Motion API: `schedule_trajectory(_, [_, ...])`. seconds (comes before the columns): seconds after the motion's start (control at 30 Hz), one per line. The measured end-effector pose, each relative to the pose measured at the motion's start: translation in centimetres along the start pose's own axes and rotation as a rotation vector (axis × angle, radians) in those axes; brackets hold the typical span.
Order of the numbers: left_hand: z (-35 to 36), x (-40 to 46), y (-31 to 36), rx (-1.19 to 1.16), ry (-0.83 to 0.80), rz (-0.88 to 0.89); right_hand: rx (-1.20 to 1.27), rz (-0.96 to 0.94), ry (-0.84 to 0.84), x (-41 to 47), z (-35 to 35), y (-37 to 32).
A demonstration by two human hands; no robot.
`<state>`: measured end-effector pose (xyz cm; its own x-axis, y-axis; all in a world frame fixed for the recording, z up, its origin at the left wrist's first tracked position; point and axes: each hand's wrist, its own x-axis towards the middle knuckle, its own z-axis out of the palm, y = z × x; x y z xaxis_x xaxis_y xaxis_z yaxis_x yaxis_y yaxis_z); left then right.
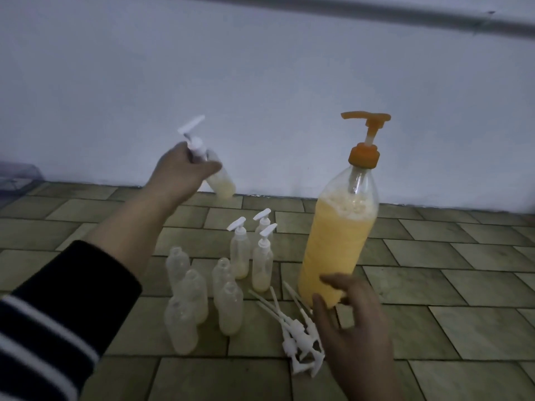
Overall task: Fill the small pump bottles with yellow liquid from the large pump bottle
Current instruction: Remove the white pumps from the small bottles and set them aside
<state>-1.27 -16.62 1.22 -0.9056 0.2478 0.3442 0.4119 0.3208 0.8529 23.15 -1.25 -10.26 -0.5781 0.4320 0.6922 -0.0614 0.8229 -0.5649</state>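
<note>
Three small clear plastic pump bottles with white pump heads (252, 250) stand just to the left of the large clear plastic bottle of yellow liquid with an orange pump (340, 227), and each has a little yellow liquid at its bottom. Further left of the large bottle and nearer to the camera, five small clear open-necked bottles without pumps (199, 296) stand close together. Near its base, in front and to the left, a heap of loose white pump heads with long thin tubes (298, 337) lies on the tiled floor (434, 328).

The left hand (181, 172), well to the left of the large bottle and higher than the standing ones, grips a capped small bottle with pale yellow liquid (215, 175) near its neck; this bottle is tilted and off the floor. The right hand (350, 316) is at the base of the large bottle with fingers spread and loosely bent; I cannot tell if it touches.

I think the main risk is the tall large bottle: a push at its base could tip it onto the small bottles beside it. The open bottles stand so close that one knock from the sleeve (58, 314) may fell several. If the tilted bottle's cap is loose, it may leak.
</note>
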Motion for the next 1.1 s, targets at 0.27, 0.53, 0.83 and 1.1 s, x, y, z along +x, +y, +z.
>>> schedule_trajectory(0.27, [-0.3,-11.4,4.3,-0.545,-0.288,0.199,0.667,0.317,-0.180,8.1,-4.7,-9.0])
schedule_trajectory(0.53, [2.1,-17.1,2.4,0.019,-0.514,0.177,0.485,0.366,-0.202,7.0,-2.3,-9.1])
schedule_trajectory(0.83, [3.8,-16.4,0.8,-0.101,-0.516,0.138,0.438,0.411,-0.289,7.0,-1.6,-7.7])
schedule_trajectory(1.1, [5.0,-16.0,-0.7,-0.311,-0.604,0.005,0.454,0.351,-0.502,7.9,-1.3,-5.9])
